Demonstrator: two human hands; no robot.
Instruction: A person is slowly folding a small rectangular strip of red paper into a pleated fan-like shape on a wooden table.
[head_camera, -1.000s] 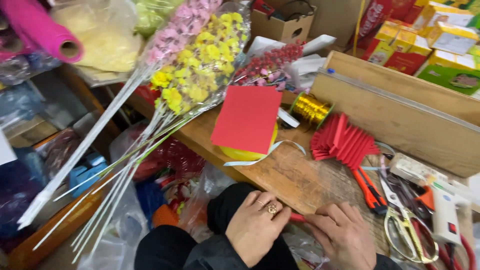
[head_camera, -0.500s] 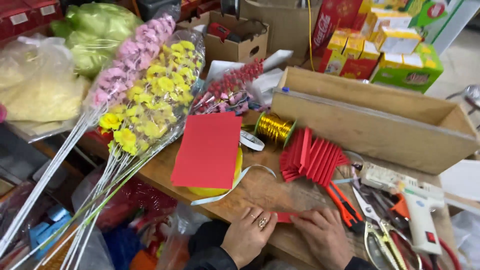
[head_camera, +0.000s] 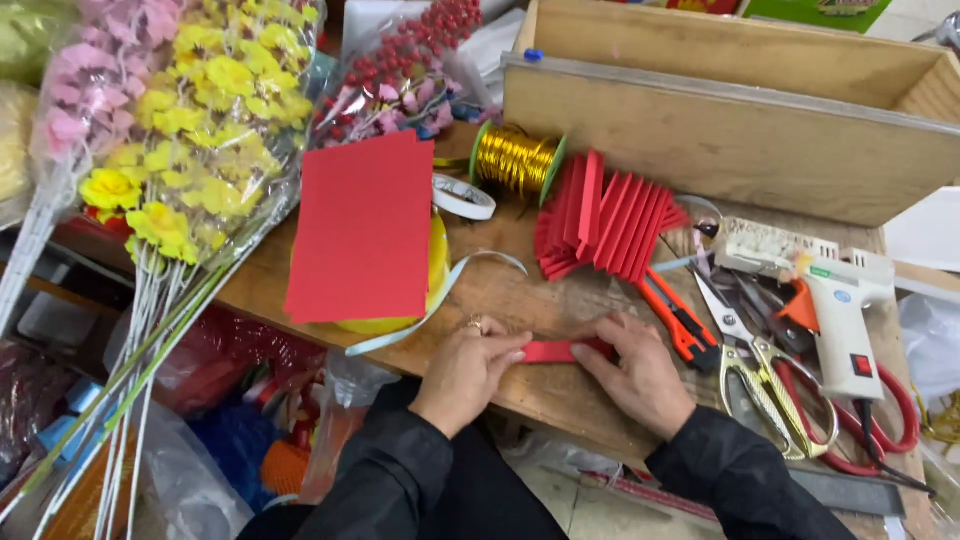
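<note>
A narrow folded strip of red paper (head_camera: 550, 351) lies on the wooden workbench (head_camera: 500, 295) near its front edge. My left hand (head_camera: 468, 372), with a ring on one finger, pinches the strip's left end. My right hand (head_camera: 635, 372) presses on its right end. Both sleeves are black. Just beyond the strip lies a pile of pleated red paper fans (head_camera: 600, 220). A flat red paper sheet (head_camera: 365, 228) rests on a yellow ribbon roll (head_camera: 432, 275) to the left.
A gold wire spool (head_camera: 514, 159), white tape roll (head_camera: 463, 196), orange utility knife (head_camera: 678, 320), gold-handled scissors (head_camera: 760, 375) and white glue gun (head_camera: 838, 320) lie around. A wooden box (head_camera: 740, 130) stands behind. Wrapped artificial flowers (head_camera: 190, 130) overhang the left edge.
The view has tilted down and closer to the bench. Both hands have moved further onto the bench and spread apart, showing more of the red strip between them.
</note>
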